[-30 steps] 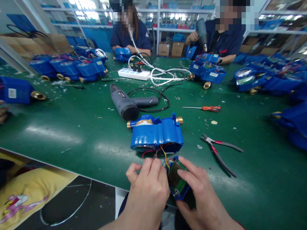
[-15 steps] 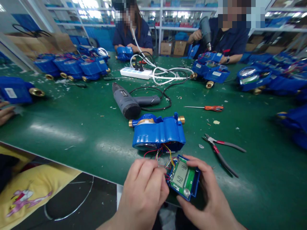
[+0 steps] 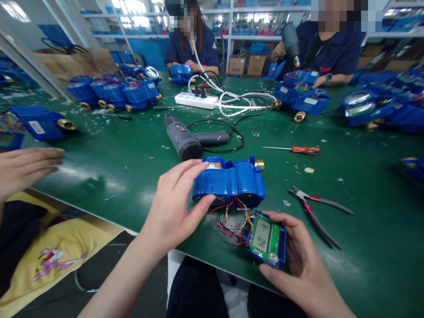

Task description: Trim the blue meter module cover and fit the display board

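Right hand [image 3: 306,260], one: fingers closed round the edges of one blue plastic tray with green circuit board and grey display [image 3: 265,238], held at the near edge of the green-topped desk [image 3: 374,176]. Left hand [image 3: 177,205], one: thumb and fingers grasping the left end of one glossy blue plastic meter housing with brass fittings [image 3: 228,181], lying just beyond the tray. Thin red, yellow, white and black wires [image 3: 247,215] join the two; number too tangled to tell. Surroundings: one grey pistol-shaped heat gun [image 3: 183,138], close behind the housing, occupying the space there; one white power strip [image 3: 196,101], farther back; one orange-handled screwdriver [image 3: 304,150], to the right; one pair of red-and-grey-handled pliers [image 3: 308,209], right of the tray. Co-workers opposite, two, one holding a second grey heat gun [image 3: 291,44]; another person's hand [image 3: 29,170], one, at far left
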Available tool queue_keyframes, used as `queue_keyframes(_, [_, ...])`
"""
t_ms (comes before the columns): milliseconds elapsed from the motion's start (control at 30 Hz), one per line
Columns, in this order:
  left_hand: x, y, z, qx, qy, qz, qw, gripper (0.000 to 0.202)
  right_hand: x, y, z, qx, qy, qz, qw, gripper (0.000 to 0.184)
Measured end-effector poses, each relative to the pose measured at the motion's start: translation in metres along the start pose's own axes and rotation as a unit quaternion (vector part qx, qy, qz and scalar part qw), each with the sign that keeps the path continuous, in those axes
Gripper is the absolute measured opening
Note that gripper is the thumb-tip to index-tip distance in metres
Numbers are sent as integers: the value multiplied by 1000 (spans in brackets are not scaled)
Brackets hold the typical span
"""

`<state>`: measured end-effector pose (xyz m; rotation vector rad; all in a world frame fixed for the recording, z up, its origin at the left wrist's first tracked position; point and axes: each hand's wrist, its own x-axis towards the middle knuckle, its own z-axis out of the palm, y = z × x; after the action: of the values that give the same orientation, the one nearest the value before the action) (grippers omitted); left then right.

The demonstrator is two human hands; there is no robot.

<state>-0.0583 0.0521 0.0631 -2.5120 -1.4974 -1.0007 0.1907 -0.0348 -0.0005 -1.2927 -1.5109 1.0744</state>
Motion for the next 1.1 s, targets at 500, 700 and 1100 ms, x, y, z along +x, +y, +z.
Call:
queue_keyframes(500, [31, 56, 5, 204, -200, -14, 958, 66, 39, -5, -72, -42, -109, -2, 993, 69])
queue_keyframes(700, [41, 79, -7, 294, -209, -112, 926, 43, 60, -6, -79, -13, -142, -55, 988, 70])
queue_keyframes(1100, [43, 68, -16, 228, -154, -94, 957, 42, 77, 14, -65, 126, -165, -64, 976, 67])
